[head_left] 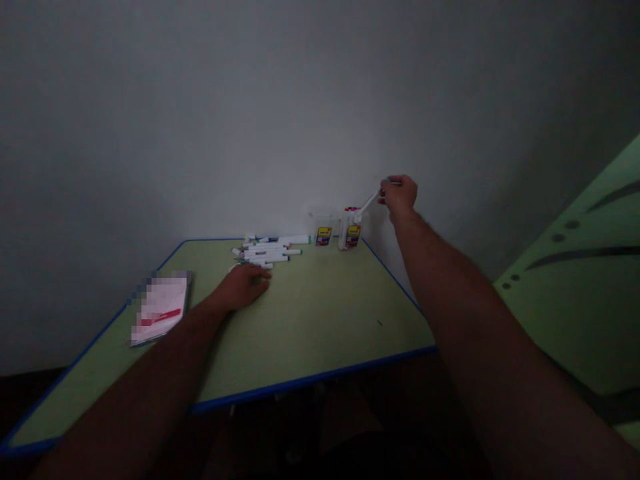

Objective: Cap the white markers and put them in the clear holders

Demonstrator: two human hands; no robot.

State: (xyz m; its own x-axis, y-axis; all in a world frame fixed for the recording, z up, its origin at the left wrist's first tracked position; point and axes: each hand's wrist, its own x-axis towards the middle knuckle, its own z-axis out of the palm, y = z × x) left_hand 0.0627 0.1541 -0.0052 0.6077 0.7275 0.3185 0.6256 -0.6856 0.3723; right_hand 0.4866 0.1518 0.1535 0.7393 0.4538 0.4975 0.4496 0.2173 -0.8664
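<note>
Above the right side of the table, my right hand (400,195) is closed on a white marker (371,201), which slants down to the top of a clear case (350,231) with several markers standing in it. Left of that case is a second clear case (324,231) with a yellow and red label. Several white markers (267,252) lie in a loose pile near the back edge. My left hand (243,287) rests at the near side of the pile, its fingers bent and apart; nothing shows between them.
The green table (310,333) has a blue edge, and its back meets a grey wall. A white and red pad (163,307) lies at the left. A green panel (590,287) with dark patterns stands at the right.
</note>
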